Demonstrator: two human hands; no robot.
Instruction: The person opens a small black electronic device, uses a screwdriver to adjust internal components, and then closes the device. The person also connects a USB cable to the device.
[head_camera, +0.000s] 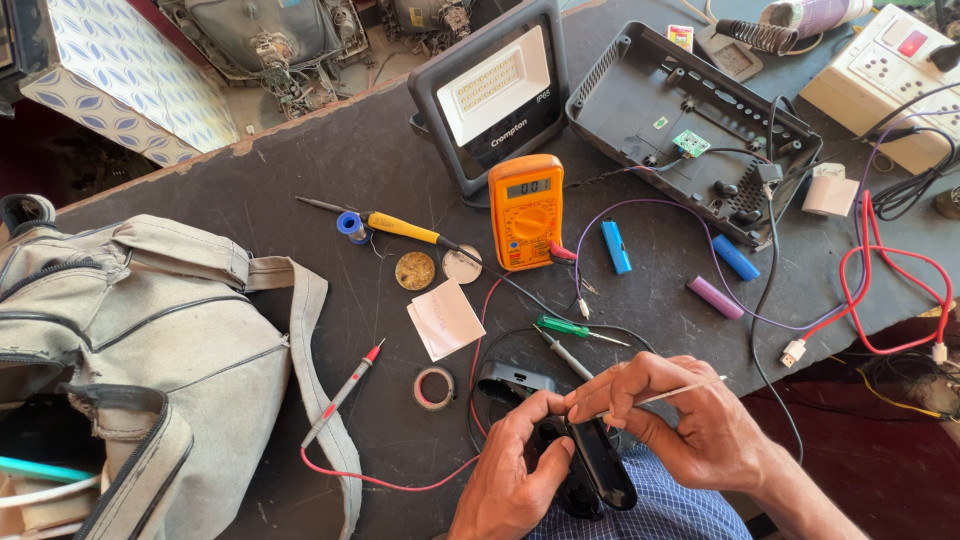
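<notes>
Hands grip: left hand (510, 470) clasps glossy black casing (590, 465), right hand (680, 420) pinches thin stick (675, 392).

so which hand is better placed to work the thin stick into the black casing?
Right. The right hand already pinches the thin stick, its tip near the black casing. The left hand is wrapped around the casing, steadying it, so it likely isn't free.

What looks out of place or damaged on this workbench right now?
The dark plastic casing at the back lies opened up, its small green circuit board exposed and wires trailing out. The tabletop's near-left edge is chipped. Tools and cells lie scattered, but nothing is spilled.
</notes>
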